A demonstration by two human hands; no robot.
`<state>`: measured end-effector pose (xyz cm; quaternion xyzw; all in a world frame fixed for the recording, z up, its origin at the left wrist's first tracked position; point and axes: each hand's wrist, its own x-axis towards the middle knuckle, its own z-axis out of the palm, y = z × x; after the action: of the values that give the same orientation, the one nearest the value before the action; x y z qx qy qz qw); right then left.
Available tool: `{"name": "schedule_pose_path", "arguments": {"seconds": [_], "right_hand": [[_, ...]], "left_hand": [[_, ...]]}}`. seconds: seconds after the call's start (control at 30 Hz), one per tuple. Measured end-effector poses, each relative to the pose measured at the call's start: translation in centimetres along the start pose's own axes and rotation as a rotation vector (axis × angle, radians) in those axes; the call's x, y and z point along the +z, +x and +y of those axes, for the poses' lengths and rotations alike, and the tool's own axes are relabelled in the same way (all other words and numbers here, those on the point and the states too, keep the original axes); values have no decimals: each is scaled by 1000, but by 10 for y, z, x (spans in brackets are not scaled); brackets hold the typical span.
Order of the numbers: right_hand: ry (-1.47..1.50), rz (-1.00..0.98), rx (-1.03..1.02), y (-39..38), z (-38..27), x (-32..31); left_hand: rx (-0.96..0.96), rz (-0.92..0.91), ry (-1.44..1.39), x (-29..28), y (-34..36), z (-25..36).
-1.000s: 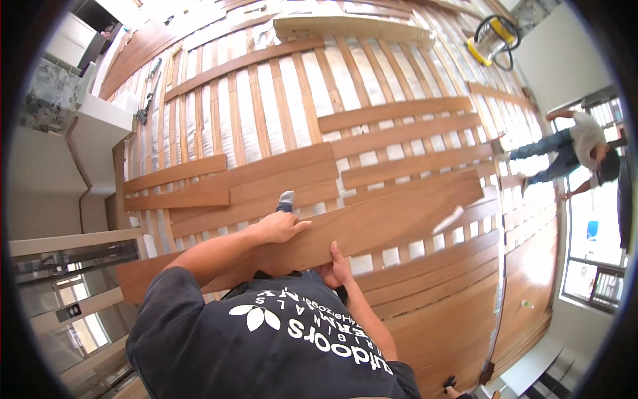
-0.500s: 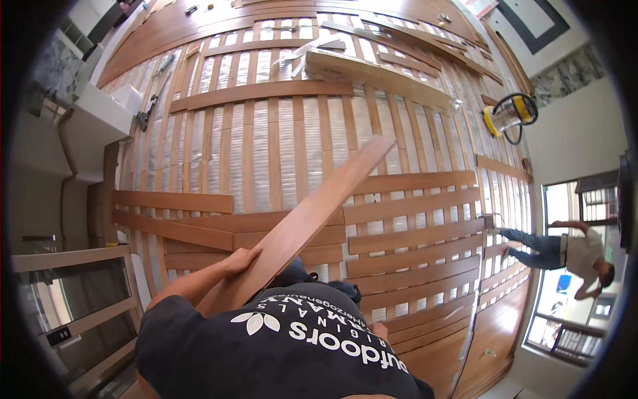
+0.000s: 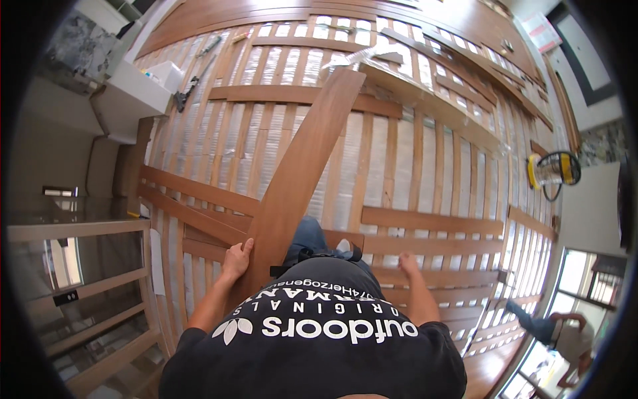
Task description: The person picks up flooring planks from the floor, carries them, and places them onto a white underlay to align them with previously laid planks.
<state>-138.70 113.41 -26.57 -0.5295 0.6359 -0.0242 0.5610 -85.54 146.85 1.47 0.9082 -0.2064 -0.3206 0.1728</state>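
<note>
A long brown floorboard (image 3: pixel 308 156) slants up and forward along my left side. My left hand (image 3: pixel 237 259) grips its left edge near my body, thumb uppermost. The board's far end hangs in view over another plank on the wooden battens (image 3: pixel 392 159); its near end is hidden by my arm and shirt. Out to my right, my right hand (image 3: pixel 409 263) is held with its fingers curled in, and nothing shows in it. Below that hand lie several boards (image 3: pixel 432 246) set across the battens.
A long carton (image 3: pixel 432 103) lies ahead. A yellow and silver vacuum cleaner (image 3: pixel 553 171) stands at right. Another person (image 3: pixel 565 339) is by the window at lower right. Loose planks (image 3: pixel 193 193) lie at left, near a glazed cabinet (image 3: pixel 80 286).
The floorboard has swung leftward and now points more straight ahead. My right hand has come into view at my right side. The view has turned and tilted.
</note>
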Motion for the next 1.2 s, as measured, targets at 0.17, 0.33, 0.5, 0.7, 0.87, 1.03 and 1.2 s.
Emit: {"name": "schedule_pose_path", "arguments": {"seconds": [0.17, 0.33, 0.5, 0.7, 0.87, 1.03, 1.2], "right_hand": [[133, 158, -161, 161, -253, -42], [130, 145, -223, 234, -394, 11], [-227, -70, -102, 261, -391, 67], [-450, -350, -103, 275, -421, 131], [-188, -166, 359, 396, -527, 121], [-684, -46, -203, 616, -727, 77], [202, -244, -296, 698, -1096, 134]], "left_hand": [[-80, 144, 9, -23, 70, 23], [-62, 220, -32, -79, 200, 55], [7, 191, -123, -131, 362, 121], [-7, 157, -59, -179, 523, 201], [-8, 122, -114, -228, 649, 305], [29, 24, -44, -275, 771, 396], [61, 66, -51, -327, 893, 484]]}}
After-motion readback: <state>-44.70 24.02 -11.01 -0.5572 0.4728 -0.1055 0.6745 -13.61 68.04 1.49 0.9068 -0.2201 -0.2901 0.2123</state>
